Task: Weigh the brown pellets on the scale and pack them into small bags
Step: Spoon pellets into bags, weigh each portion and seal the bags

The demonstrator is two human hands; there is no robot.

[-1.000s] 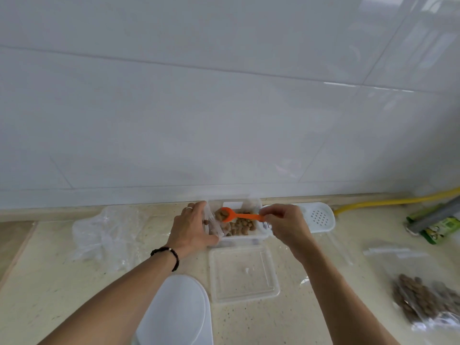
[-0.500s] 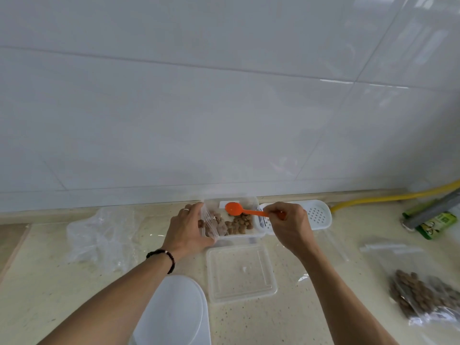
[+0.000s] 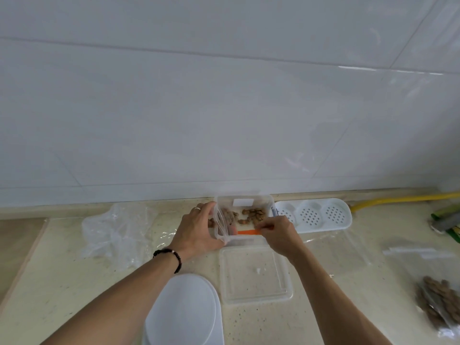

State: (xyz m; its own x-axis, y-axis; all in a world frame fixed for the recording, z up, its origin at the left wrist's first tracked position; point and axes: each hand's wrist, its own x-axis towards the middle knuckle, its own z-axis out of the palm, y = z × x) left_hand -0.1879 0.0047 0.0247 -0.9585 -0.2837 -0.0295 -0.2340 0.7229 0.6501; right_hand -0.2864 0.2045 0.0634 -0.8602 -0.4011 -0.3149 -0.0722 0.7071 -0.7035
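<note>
Two hands work at the clear rectangular plastic container standing against the white tiled wall at the back of your speckled beige counter. Your left hand, with a ring on one finger and a dark beaded bracelet at the wrist, curls around a small clear plastic bag and holds it at the container's left end, its mouth turned toward the inside. Your right hand pinches the handle of an orange plastic spoon, which lies low and level along the container's near side, pointing toward the bag; its bowl is hidden. Brown pellets lie scattered on the container floor, and a few show through the bag. Just in front of the container lies its clear flat lid, with a white oval scale near it at the bottom edge. Right of the container rests a white perforated tray. Crumpled clear plastic wrap sits to the left, and a filled clear bag of pellets lies far right, beyond a yellow hose.
</note>
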